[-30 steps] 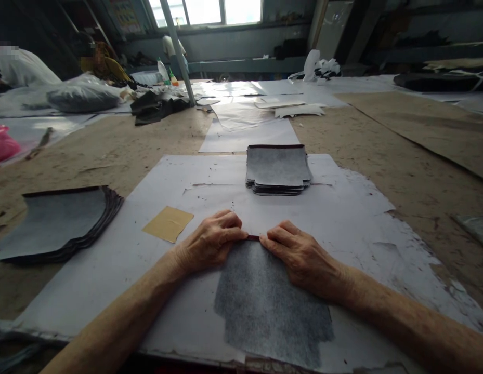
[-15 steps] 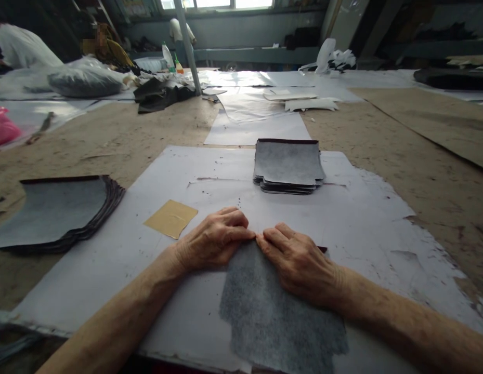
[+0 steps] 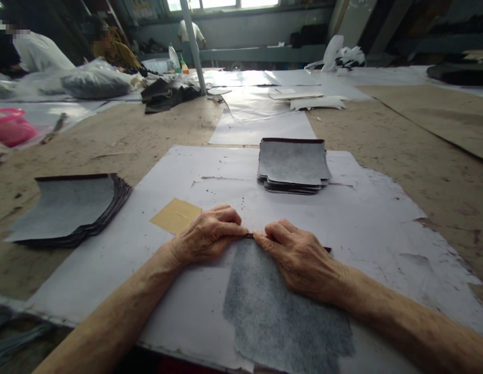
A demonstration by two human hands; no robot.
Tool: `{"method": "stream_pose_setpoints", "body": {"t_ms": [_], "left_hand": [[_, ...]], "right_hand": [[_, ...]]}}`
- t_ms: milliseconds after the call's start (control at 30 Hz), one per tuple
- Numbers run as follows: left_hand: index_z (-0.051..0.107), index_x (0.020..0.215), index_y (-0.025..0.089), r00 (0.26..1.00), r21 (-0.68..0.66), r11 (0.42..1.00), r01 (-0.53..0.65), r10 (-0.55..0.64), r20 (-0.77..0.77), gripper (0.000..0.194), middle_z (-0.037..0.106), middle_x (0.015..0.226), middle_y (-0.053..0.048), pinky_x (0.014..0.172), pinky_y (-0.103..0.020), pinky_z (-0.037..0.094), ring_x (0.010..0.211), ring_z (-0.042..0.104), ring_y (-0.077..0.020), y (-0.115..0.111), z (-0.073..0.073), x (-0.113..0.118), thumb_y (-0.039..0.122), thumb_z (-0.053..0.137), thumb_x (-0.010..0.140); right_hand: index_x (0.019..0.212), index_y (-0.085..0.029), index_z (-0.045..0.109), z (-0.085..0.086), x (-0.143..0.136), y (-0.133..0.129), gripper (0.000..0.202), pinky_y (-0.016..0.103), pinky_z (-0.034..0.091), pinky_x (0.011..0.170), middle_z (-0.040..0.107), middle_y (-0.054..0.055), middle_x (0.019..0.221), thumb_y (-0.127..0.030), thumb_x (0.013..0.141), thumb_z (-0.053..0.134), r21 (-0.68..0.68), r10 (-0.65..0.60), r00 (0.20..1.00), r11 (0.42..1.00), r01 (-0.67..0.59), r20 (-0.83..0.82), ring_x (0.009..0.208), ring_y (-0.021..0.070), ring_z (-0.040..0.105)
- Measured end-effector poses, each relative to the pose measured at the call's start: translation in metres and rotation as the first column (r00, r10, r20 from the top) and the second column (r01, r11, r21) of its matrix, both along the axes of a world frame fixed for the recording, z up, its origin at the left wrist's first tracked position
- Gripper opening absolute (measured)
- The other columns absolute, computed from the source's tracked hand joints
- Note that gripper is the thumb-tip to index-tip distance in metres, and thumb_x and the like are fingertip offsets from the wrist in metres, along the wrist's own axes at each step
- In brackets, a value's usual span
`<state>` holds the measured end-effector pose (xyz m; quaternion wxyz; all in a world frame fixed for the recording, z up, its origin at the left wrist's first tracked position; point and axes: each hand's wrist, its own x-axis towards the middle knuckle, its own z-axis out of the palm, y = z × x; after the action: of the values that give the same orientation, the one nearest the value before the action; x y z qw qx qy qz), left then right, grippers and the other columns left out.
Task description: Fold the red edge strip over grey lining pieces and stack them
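Note:
A grey-backed panel (image 3: 288, 317) with a fuzzy face and notched lower corners lies flat in front of me. Along its far edge runs a narrow dark red folded strip (image 3: 249, 236), partly covered by my fingers. My left hand (image 3: 212, 232) is closed, pinching that edge near its left end with thumb and fingertips. Just to the right, my right hand (image 3: 303, 259) presses its fingertips on the same edge, the other fingers curled in. The two hands' fingertips are nearly touching. Beside my left hand rests a tan square (image 3: 175, 215).
A white sheet (image 3: 179, 306) lies under the work. Beyond my hands sits a stack of similar grey panels (image 3: 294, 162); another fanned stack (image 3: 75, 205) is at left. Farther off are a pole (image 3: 193, 49), a pink basin (image 3: 12, 127), a filled plastic bag (image 3: 95, 80) and several people.
Both hands have shifted slightly left along the panel's far edge, the left one close against the tan square. More of the dark red fold now shows between the fingertips. The view has turned slightly left.

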<state>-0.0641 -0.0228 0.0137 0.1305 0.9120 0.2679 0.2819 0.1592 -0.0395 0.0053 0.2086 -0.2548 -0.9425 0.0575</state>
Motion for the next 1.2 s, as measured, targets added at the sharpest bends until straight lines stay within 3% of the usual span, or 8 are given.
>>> {"method": "stream_pose_setpoints", "body": {"t_ms": [167, 333, 567, 900, 967, 1033, 1133, 1200], "left_hand": [[0.066, 0.093, 0.015, 0.999, 0.032, 0.999, 0.038, -0.037, -0.038, 0.028, 0.057, 0.077, -0.006, 0.064, -0.026, 0.044, 0.070, 0.051, -0.0130, 0.000, 0.004, -0.003, 0.008, 0.041, 0.083], [0.065, 0.081, 0.014, 0.999, 0.101, 0.995, 0.015, -0.019, 0.038, 0.029, 0.058, 0.076, -0.006, 0.063, -0.028, 0.041, 0.067, 0.048, -0.0129, -0.002, 0.010, -0.008, 0.002, 0.038, 0.077], [0.066, 0.073, 0.013, 0.999, -0.125, 0.992, 0.031, -0.036, -0.040, 0.025, 0.056, 0.070, -0.005, 0.061, -0.024, 0.040, 0.065, 0.051, -0.0123, -0.007, 0.012, -0.007, 0.006, 0.042, 0.075], [0.063, 0.068, 0.013, 0.997, -0.150, 0.989, -0.004, -0.008, -0.077, 0.023, 0.055, 0.071, -0.005, 0.063, -0.025, 0.039, 0.066, 0.051, -0.0130, -0.008, 0.009, -0.008, 0.006, 0.042, 0.071], [0.063, 0.068, 0.013, 0.998, -0.156, 0.988, -0.005, -0.006, -0.069, 0.023, 0.055, 0.071, -0.005, 0.063, -0.024, 0.039, 0.066, 0.051, -0.0127, -0.009, 0.009, -0.008, 0.005, 0.042, 0.070], [0.064, 0.068, 0.014, 0.998, -0.166, 0.986, -0.006, -0.004, -0.061, 0.023, 0.056, 0.072, -0.004, 0.063, -0.024, 0.039, 0.066, 0.051, -0.0123, -0.009, 0.010, -0.007, 0.005, 0.042, 0.070], [0.064, 0.068, 0.014, 0.998, -0.187, 0.982, -0.011, -0.001, -0.061, 0.023, 0.056, 0.071, -0.004, 0.063, -0.023, 0.040, 0.066, 0.051, -0.0120, -0.009, 0.012, -0.006, 0.006, 0.043, 0.070], [0.065, 0.068, 0.014, 0.999, -0.221, 0.975, -0.024, 0.015, -0.046, 0.022, 0.056, 0.071, -0.004, 0.062, -0.023, 0.040, 0.066, 0.052, -0.0119, -0.009, 0.014, -0.005, 0.007, 0.044, 0.070]], "right_hand": [[0.110, -0.011, 0.055, 0.004, -0.001, 0.001, 0.037, 0.027, 0.040, 0.060, 0.044, 0.006, 0.078, -0.003, 0.079, 0.037, -0.050, -0.007, 0.998, 0.999, 0.010, 0.063, 0.066, 0.0154, 0.038], [0.119, -0.015, 0.050, 0.005, -0.004, 0.001, 0.048, 0.026, 0.038, 0.058, 0.044, 0.005, 0.080, -0.003, 0.074, 0.038, -0.094, -0.048, 0.992, 0.994, 0.059, 0.116, 0.065, 0.0147, 0.039], [0.120, -0.019, 0.050, 0.007, -0.007, 0.003, 0.052, 0.025, 0.032, 0.056, 0.042, 0.004, 0.077, -0.004, 0.072, 0.040, -0.120, -0.050, 0.986, 0.990, 0.069, 0.159, 0.062, 0.0137, 0.036], [0.124, -0.031, 0.048, 0.014, -0.014, 0.002, 0.061, 0.023, 0.024, 0.050, 0.042, 0.002, 0.073, -0.003, 0.070, 0.042, -0.112, -0.085, 0.971, 0.987, 0.112, 0.224, 0.055, 0.0115, 0.033], [0.122, -0.030, 0.050, 0.012, -0.013, 0.003, 0.061, 0.023, 0.029, 0.050, 0.044, 0.002, 0.073, -0.002, 0.069, 0.040, -0.124, -0.086, 0.985, 0.987, 0.105, 0.150, 0.056, 0.0115, 0.037], [0.116, -0.021, 0.055, 0.008, -0.010, 0.006, 0.051, 0.023, 0.036, 0.055, 0.048, 0.003, 0.075, -0.002, 0.072, 0.038, -0.142, -0.085, 0.995, 0.987, 0.078, -0.043, 0.060, 0.0114, 0.043], [0.103, -0.010, 0.060, 0.004, -0.001, 0.007, 0.033, 0.022, 0.043, 0.063, 0.054, 0.006, 0.078, -0.005, 0.080, 0.038, -0.126, -0.126, 0.931, 0.988, 0.087, -0.343, 0.068, 0.0113, 0.051], [0.096, -0.010, 0.063, 0.004, 0.004, 0.006, 0.027, 0.022, 0.044, 0.065, 0.057, 0.006, 0.080, -0.006, 0.082, 0.040, -0.081, -0.160, 0.909, 0.987, 0.139, -0.384, 0.072, 0.0123, 0.053]]}}
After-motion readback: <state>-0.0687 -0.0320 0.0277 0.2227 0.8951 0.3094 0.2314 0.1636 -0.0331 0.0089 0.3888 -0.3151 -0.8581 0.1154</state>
